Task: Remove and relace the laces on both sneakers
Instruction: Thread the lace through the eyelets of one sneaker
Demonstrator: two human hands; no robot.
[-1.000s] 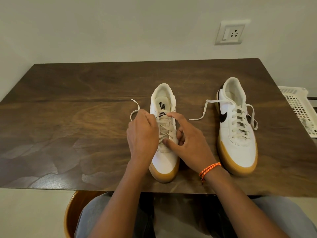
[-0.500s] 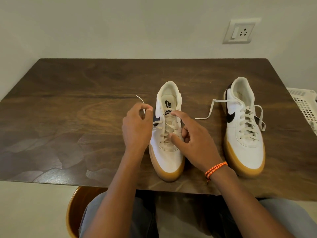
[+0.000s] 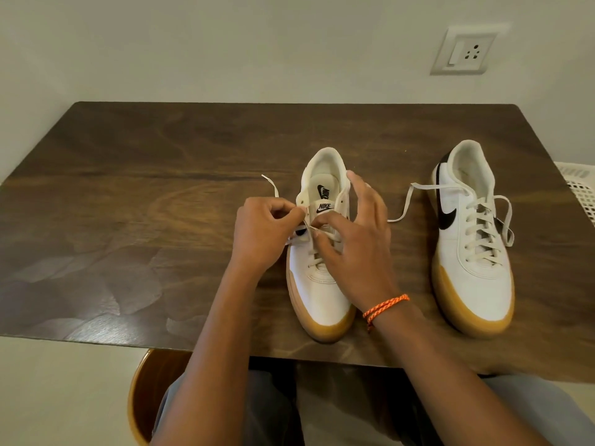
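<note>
Two white sneakers with tan soles stand on the dark wooden table (image 3: 128, 194), toes toward me. Both hands work on the near sneaker (image 3: 322, 284) in the middle. My left hand (image 3: 260, 236) pinches its cream lace (image 3: 272, 186) beside the top left eyelets, and the loose lace end trails up to the left. My right hand (image 3: 357, 249) lies over the lacing, thumb and forefinger pinching a lace strand by the tongue, the other fingers raised along the shoe's right side. The second sneaker (image 3: 473, 252) stands to the right, laced, its lace ends lying loose.
A white slotted basket (image 3: 581, 191) sits past the table's right edge. A wall socket (image 3: 463, 53) is on the wall behind. A round wooden stool (image 3: 145, 391) and my grey-trousered legs are below the table's front edge.
My left hand has moved right, close to the top eyelets. My right hand has shifted up the lacing, fingers now raised beside the collar. The view has drifted slightly left.
</note>
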